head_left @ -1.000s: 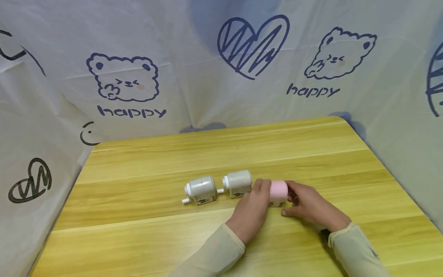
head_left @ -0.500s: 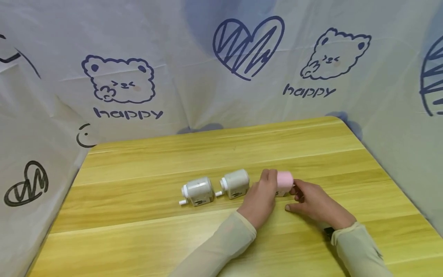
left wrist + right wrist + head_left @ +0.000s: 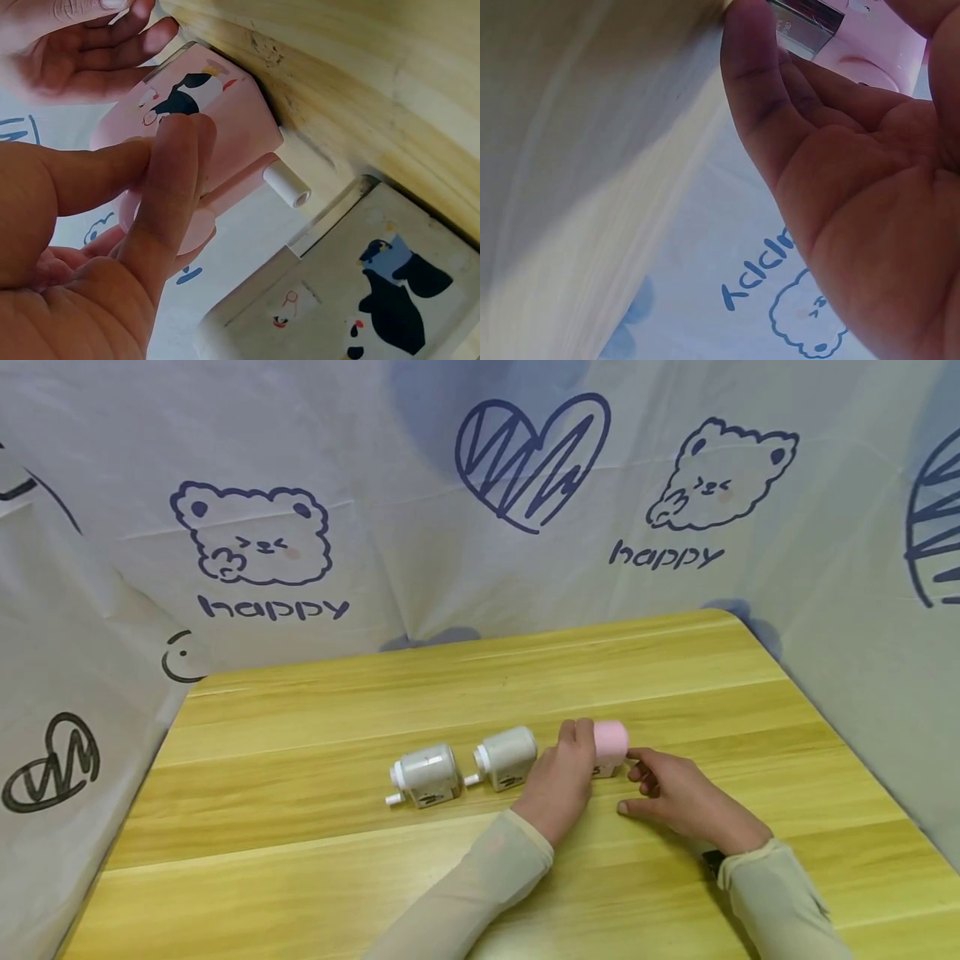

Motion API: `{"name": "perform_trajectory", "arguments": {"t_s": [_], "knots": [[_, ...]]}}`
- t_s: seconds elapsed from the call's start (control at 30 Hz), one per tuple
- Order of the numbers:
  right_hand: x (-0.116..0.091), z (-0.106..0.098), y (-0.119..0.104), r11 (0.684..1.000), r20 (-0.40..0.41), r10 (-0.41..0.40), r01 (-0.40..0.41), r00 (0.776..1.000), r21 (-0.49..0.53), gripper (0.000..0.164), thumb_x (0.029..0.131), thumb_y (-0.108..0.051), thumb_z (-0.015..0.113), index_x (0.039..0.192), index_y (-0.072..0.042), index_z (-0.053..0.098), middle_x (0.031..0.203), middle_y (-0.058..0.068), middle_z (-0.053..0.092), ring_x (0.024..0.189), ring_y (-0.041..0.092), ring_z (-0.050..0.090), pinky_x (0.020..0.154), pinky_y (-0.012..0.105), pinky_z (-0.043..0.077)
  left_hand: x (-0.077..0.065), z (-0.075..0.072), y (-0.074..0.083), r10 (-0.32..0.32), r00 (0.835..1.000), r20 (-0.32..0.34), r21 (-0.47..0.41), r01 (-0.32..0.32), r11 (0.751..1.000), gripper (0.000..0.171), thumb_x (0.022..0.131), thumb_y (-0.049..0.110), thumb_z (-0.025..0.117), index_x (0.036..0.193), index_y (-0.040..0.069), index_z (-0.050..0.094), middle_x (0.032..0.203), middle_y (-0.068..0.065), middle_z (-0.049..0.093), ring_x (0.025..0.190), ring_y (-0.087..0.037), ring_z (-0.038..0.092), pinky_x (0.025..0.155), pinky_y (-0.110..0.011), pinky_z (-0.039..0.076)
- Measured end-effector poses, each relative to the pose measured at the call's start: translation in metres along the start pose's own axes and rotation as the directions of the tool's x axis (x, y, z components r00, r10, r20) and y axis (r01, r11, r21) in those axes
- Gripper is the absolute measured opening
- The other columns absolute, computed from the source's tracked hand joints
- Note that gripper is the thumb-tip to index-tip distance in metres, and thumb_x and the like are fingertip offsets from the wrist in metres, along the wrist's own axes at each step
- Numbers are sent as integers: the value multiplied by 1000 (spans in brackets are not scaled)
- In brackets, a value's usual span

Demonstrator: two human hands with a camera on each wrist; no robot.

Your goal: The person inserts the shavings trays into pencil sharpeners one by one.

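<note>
A pink hand-crank pencil sharpener stands on the table at the right end of a row. My left hand grips its crank end, covering that side in the head view. Thumb and fingers come together there in the left wrist view, and the white crank knob sticks out beyond them. My right hand is at the other end, fingers loosely bent, fingertips right by the sharpener's edge. A dark see-through drawer shows behind those fingers in the right wrist view. Penguin pictures decorate the pink side.
Two grey crank sharpeners stand left of the pink one: the nearer grey sharpener beside my left hand, and the farther grey sharpener. All sit on a wood-grain table. A white printed cloth hangs behind and at both sides.
My left hand has moved the pink sharpener away from me, roughly level with the grey ones. My right hand has stayed by its right end. The head view has shifted slightly.
</note>
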State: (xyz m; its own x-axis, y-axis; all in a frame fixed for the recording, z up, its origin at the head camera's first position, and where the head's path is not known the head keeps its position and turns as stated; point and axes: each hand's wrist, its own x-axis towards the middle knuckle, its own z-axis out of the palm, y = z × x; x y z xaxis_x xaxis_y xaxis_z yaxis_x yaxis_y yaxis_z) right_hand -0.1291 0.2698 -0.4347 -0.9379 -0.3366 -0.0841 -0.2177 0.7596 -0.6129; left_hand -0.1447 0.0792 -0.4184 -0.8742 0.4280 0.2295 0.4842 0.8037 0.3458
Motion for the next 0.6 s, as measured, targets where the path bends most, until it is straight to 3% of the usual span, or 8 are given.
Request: {"name": "perform_trajectory", "arguments": {"t_s": [0.37, 0.53, 0.6], "knots": [[2, 1, 2, 1000, -3, -3, 3, 1000, -10, 61, 82, -31, 75, 126, 2, 49, 94, 1, 55, 82, 15, 52, 71, 33, 47, 1, 2, -1, -9, 1000, -5, 25, 9, 1000, 42, 85, 1, 62, 122, 4, 43, 103, -10, 52, 55, -14, 54, 42, -19, 37], [-1, -1, 0, 1000, 1, 15, -15, 1000, -16, 65, 84, -34, 72, 129, 6, 48, 96, 3, 58, 86, 16, 55, 75, 36, 48, -6, 2, 1, 26, 997, -77, 70, -20, 997, 49, 90, 14, 61, 133, 0, 41, 129, -23, 49, 62, -16, 60, 43, -18, 40], [-3, -3, -1, 999, 2, 19, -19, 1000, -44, 59, 87, -33, 68, 127, 7, 50, 95, 2, 60, 86, 16, 56, 75, 37, 49, -12, 0, 1, 68, 989, -130, 98, -55, 994, 48, 92, 22, 62, 131, 0, 44, 129, -22, 51, 65, -16, 61, 45, -19, 42]]}}
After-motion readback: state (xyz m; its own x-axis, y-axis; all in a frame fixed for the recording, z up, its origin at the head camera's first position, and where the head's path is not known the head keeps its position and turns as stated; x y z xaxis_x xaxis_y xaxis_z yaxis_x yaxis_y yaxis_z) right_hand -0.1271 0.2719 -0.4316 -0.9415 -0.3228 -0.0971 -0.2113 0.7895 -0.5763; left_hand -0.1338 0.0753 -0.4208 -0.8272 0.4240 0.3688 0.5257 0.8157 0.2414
